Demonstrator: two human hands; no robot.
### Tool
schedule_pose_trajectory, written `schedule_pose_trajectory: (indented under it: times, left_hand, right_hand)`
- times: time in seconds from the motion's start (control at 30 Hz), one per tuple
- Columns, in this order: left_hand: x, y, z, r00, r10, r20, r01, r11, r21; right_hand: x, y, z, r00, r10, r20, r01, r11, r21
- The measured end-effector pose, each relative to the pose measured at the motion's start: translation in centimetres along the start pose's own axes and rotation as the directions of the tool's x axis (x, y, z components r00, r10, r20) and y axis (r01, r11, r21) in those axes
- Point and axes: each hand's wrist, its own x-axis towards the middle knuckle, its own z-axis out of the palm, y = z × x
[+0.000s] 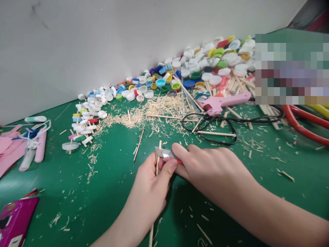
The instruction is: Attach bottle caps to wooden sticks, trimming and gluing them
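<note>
Thin and pale, a wooden stick (151,235) runs up through my left hand (151,181), which is closed around it. The stick's upper tip shows above my fingers. My right hand (205,164) is wrapped round a utility knife (167,155) with a red part at the handle; its blade lies across the stick near the tip. My left thumb is close against the knife. A nail (138,145) lies on the table just beyond my left hand.
Wood shavings (128,118) cover the green table (110,199). Bottle caps (190,65) are heaped along the white wall, with capped sticks (84,123) at left. A pink glue gun (223,102), its black cord and red-handled scissors (303,127) lie right. A purple case (19,219) sits front left.
</note>
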Motion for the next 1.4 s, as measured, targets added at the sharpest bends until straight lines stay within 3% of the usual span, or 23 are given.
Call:
schedule_pose_trajectory:
  times: [0.1, 0.2, 0.27, 0.33, 0.43, 0.6, 0.77, 0.9, 0.97, 1.1, 1.17, 1.27, 1.4]
  left_hand:
    - [-0.5, -0.1, 0.3, 0.999, -0.015, -0.030, 0.016, 0.999, 0.048]
    - [-1.0, -0.2, 0.6, 0.999, -0.040, -0.027, 0.042, 0.997, 0.067]
    - [-1.2, -0.3, 0.7, 0.998, -0.069, -0.002, 0.069, 0.996, 0.059]
    - [-1.2, -0.4, 0.7, 0.995, -0.102, 0.021, 0.101, 0.995, 0.025]
    - [-1.2, -0.4, 0.8, 0.991, -0.130, 0.043, 0.133, 0.990, -0.055]
    - [-1.3, 0.1, 1.0, 0.982, -0.171, 0.080, 0.186, 0.954, -0.237]
    - [-1.2, 0.5, 1.1, 0.974, -0.202, 0.103, 0.225, 0.919, -0.324]
    - [-1.3, 0.5, 1.0, 0.978, -0.175, 0.117, 0.202, 0.934, -0.295]
    - [-1.3, 0.4, 1.0, 0.978, -0.164, 0.125, 0.195, 0.936, -0.293]
    - [-1.4, -0.2, 0.8, 0.992, -0.067, 0.108, 0.092, 0.965, -0.245]
    - [-1.3, -0.7, 0.7, 0.997, -0.009, 0.073, 0.021, 0.987, -0.159]
    - [-0.9, -1.4, 0.9, 1.000, -0.005, 0.021, 0.007, 0.997, -0.075]
    - [-0.2, -1.7, 1.3, 0.999, 0.034, 0.011, -0.031, 0.978, -0.207]
  right_hand:
    - [1.0, 0.4, -0.5, 0.967, 0.136, 0.216, -0.138, 0.990, -0.007]
    - [1.9, 1.2, -1.0, 0.859, 0.275, 0.433, -0.287, 0.957, -0.038]
    - [2.2, 1.4, -1.1, 0.822, 0.308, 0.480, -0.334, 0.942, -0.032]
    - [2.1, 1.5, -1.1, 0.829, 0.275, 0.486, -0.329, 0.944, 0.026]
    - [1.5, 1.4, -0.7, 0.891, 0.198, 0.408, -0.271, 0.954, 0.129]
    - [0.5, 2.1, 0.6, 0.974, 0.148, 0.169, -0.176, 0.971, 0.162]
    - [0.5, 2.8, 0.6, 0.978, 0.092, 0.190, -0.137, 0.961, 0.242]
    - [0.5, 2.5, 0.4, 0.993, -0.048, 0.105, 0.011, 0.945, 0.327]
    - [0.5, 2.3, 0.4, 0.993, -0.062, 0.105, 0.018, 0.926, 0.377]
    - [0.6, 2.4, 0.4, 0.979, -0.109, 0.171, 0.024, 0.900, 0.436]
    - [0.6, 2.4, 0.4, 0.977, -0.114, 0.182, 0.030, 0.911, 0.411]
    - [0.3, 2.1, 0.5, 0.989, -0.093, 0.114, 0.055, 0.951, 0.304]
    - [-0.3, 1.3, 0.4, 0.999, -0.035, -0.028, 0.039, 0.987, 0.156]
